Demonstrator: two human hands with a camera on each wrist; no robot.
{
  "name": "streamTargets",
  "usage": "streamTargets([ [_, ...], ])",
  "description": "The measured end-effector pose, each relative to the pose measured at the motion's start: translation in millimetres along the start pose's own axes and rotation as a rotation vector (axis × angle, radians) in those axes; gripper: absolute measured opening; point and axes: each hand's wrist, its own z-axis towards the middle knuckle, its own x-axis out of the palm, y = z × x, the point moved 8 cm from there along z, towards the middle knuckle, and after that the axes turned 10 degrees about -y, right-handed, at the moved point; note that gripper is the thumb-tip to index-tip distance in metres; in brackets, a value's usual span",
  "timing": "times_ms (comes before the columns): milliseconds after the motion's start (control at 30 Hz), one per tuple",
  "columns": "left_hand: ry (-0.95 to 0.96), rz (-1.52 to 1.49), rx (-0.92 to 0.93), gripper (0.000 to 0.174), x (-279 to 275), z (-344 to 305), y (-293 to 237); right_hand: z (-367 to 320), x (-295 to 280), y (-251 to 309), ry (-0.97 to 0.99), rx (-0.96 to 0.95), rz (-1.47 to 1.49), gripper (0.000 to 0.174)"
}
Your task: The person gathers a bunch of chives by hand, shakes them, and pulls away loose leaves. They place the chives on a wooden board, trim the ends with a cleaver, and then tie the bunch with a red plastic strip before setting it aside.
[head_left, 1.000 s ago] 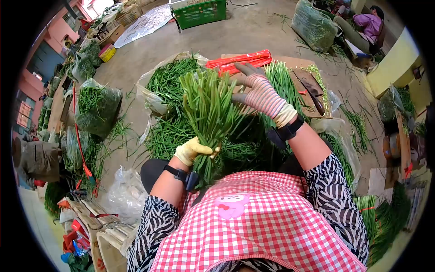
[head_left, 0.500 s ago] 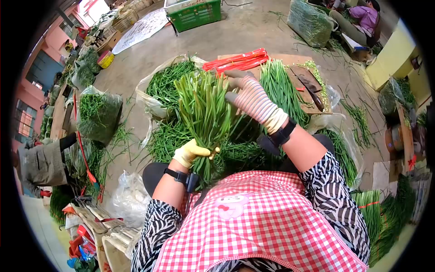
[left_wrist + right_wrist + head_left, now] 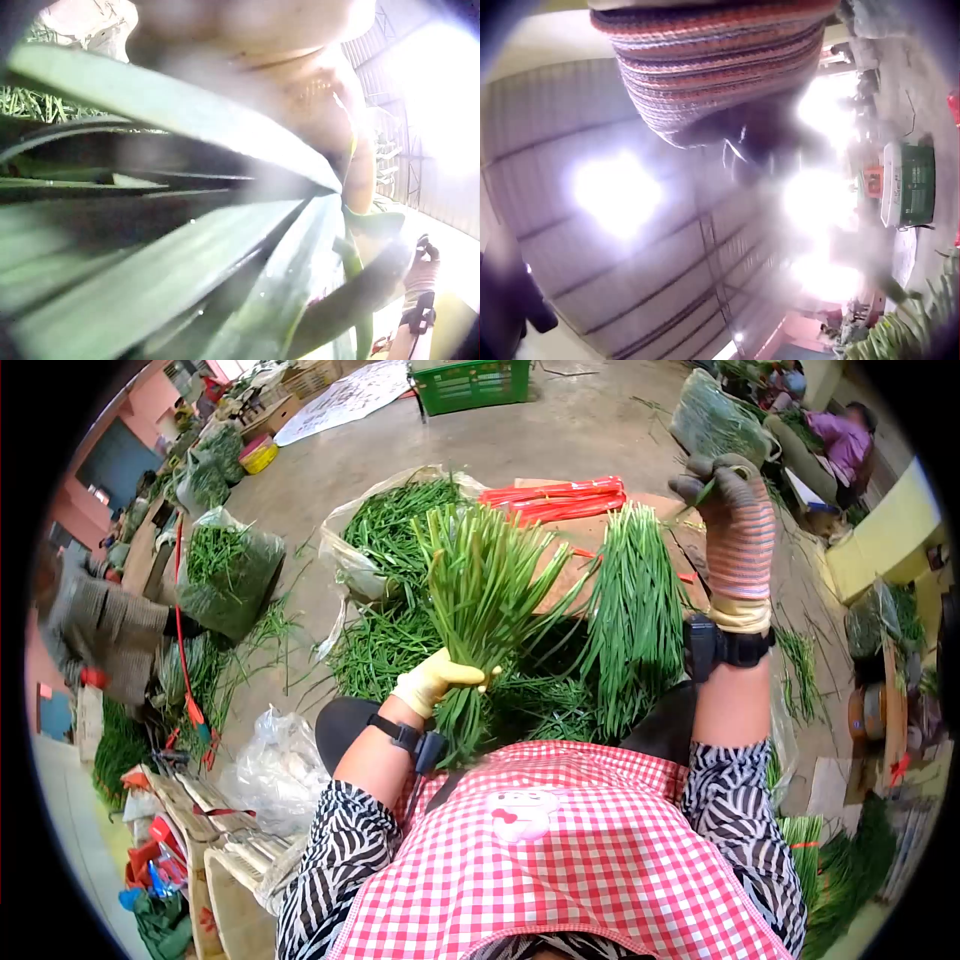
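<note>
My left hand [image 3: 435, 682], in a pale yellow glove, grips a bunch of green chives [image 3: 480, 580] around its lower part, cut stalk ends fanning upward. Broad flat leaves [image 3: 165, 285] fill much of the left wrist view. My right hand [image 3: 738, 530], in a striped glove with dark fingers, is raised at the right of the board. Its fingers curl around a thin green leaf [image 3: 706, 492]. Below and left of it, a second bunch of chives [image 3: 632, 610] lies over the brown board [image 3: 557, 580]. Red strips [image 3: 555, 498] lie at the board's far edge.
An open plastic bag of greens [image 3: 345, 560] stands just beyond my left hand. Another bagged heap [image 3: 225, 585] sits farther left. A green crate [image 3: 470, 385] is at the back. One person [image 3: 840, 445] sits at far right; another [image 3: 110, 620] bends at far left.
My right hand has left the stalk tops of the held bunch and moved right and up, its fingers now curled around a leaf. The left hand still grips the bunch.
</note>
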Motion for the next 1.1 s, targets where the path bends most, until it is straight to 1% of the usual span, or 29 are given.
streamTargets([
  [33, -0.010, 0.039, 0.016, 0.040, -3.4, 2.2, -0.2, -10.2, 18.7, -2.6, 0.065, 0.073, -0.149, 0.023],
  [67, -0.016, 0.079, 0.029, 0.039, -5.3, 5.4, -0.5, -25.2, 37.7, -10.5, 0.131, 0.110, -0.430, 0.029],
  [100, -0.032, 0.088, 0.042, 0.038, -5.8, 7.2, -1.1, -38.4, 45.2, -41.9, 0.243, 0.262, -0.589, 0.038],
  [133, -0.046, 0.098, 0.053, 0.037, -5.2, 9.0, -1.4, -66.4, 70.7, -53.8, 0.330, 0.327, -0.576, 0.049],
  [167, -0.059, 0.108, 0.064, 0.036, -4.7, 10.5, -0.9, -82.2, 76.4, -79.2, 0.421, 0.356, -0.732, 0.053],
  [200, -0.055, 0.123, 0.075, 0.035, -1.7, 10.8, -1.5, -100.6, 83.0, -103.5, 0.514, 0.431, -0.874, 0.056],
  [233, -0.052, 0.139, 0.086, 0.035, 1.6, 11.4, -3.1, -106.5, 87.8, -124.9, 0.552, 0.262, -1.021, 0.054],
  [267, -0.049, 0.156, 0.097, 0.034, 3.0, 11.0, -4.4, -108.7, 88.6, -138.9, 0.581, 0.145, -1.131, 0.050],
  [333, -0.009, 0.094, 0.052, 0.036, 4.2, 10.7, -1.5, -99.6, 82.7, -145.6, 0.523, 0.297, -0.888, 0.046],
  [400, 0.005, 0.045, 0.028, 0.038, 2.4, 5.2, 0.0, -69.5, 63.1, -137.3, 0.297, 0.519, -0.765, 0.039],
  [433, 0.031, 0.027, 0.047, 0.042, -2.2, 6.6, 3.7, -62.1, 51.3, -120.5, 0.157, 0.537, -0.442, 0.030],
  [467, 0.004, 0.023, 0.038, 0.043, -6.0, 6.1, 5.7, -47.7, 45.0, -109.2, 0.187, 0.470, -0.299, 0.025],
  [533, 0.017, 0.026, 0.034, 0.042, -10.5, 7.3, 7.7, -42.0, 41.8, -80.3, 0.330, 0.453, -0.290, 0.029],
  [600, -0.008, 0.024, 0.044, 0.041, -9.8, 7.7, 5.5, -88.7, 76.0, -54.0, 0.733, 0.572, -0.690, 0.040],
  [633, -0.020, 0.023, 0.046, 0.040, -8.0, 7.0, 4.5, -106.7, 90.5, -61.6, 1.066, 0.360, -0.868, 0.049],
  [667, -0.051, 0.048, 0.058, 0.039, -7.5, 6.6, 2.5, -123.2, 96.9, -68.0, 1.124, 0.277, -0.881, 0.049],
  [733, -0.109, 0.100, 0.082, 0.038, -2.8, 7.7, -2.5, -126.2, 114.7, -72.6, 1.012, 0.135, -1.014, 0.049],
  [767, -0.120, 0.093, 0.107, 0.035, -0.2, 10.2, -2.6, -120.2, 117.7, -78.1, 0.840, 0.238, -0.943, 0.050],
  [800, -0.132, 0.132, 0.094, 0.035, 3.0, 9.4, -3.9, -114.1, 116.5, -87.0, 0.666, 0.335, -0.865, 0.051],
  [833, -0.143, 0.173, 0.083, 0.034, 6.5, 6.6, -8.0, -105.4, 117.4, -101.9, 0.587, 0.158, -0.909, 0.050],
  [867, -0.154, 0.215, 0.073, 0.033, 8.6, 5.2, -10.3, -104.1, 115.7, -115.7, 0.601, 0.118, -1.057, 0.051],
  [933, -0.156, 0.175, 0.099, 0.031, 12.5, 6.3, -9.9, -100.6, 116.2, -125.7, 0.622, 0.034, -1.354, 0.054],
  [967, -0.157, 0.176, 0.111, 0.031, 13.5, 7.0, -9.9, -102.6, 113.6, -134.2, 0.657, 0.116, -1.384, 0.053],
  [1067, -0.152, 0.167, 0.140, 0.030, 15.3, 7.2, -11.6, -112.2, 113.0, -150.8, 0.691, 0.259, -1.133, 0.051],
  [1100, -0.150, 0.154, 0.147, 0.031, 13.8, 9.0, -9.9, -108.7, 116.6, -154.8, 0.697, 0.184, -1.124, 0.046],
])
